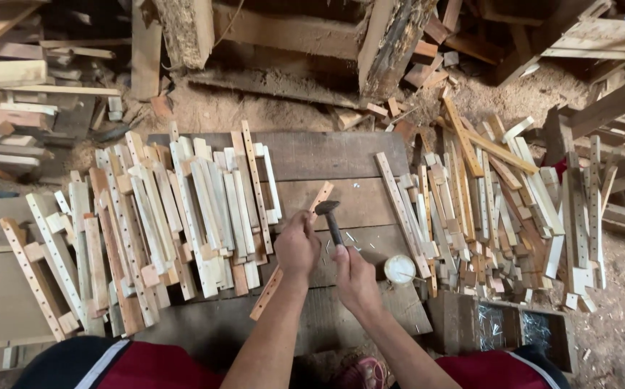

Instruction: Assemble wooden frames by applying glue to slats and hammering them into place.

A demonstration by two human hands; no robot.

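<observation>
My left hand point(297, 245) grips a long thin wooden strip point(276, 282) with a row of holes, lying diagonally across a worn wooden board point(327, 155). My right hand point(353, 277) holds a hammer point(329, 216) by its dark handle, its metal head raised just above the upper end of the strip. Small nails point(352, 241) lie scattered on the board beside the hammer.
A heap of joined pale strips point(154, 216) lies at the left, and a looser pile of drilled strips point(485, 209) at the right. A small round tin point(400, 269) sits by my right hand. A box of nails point(507, 328) is at lower right. Scrap timber and sawdust lie behind.
</observation>
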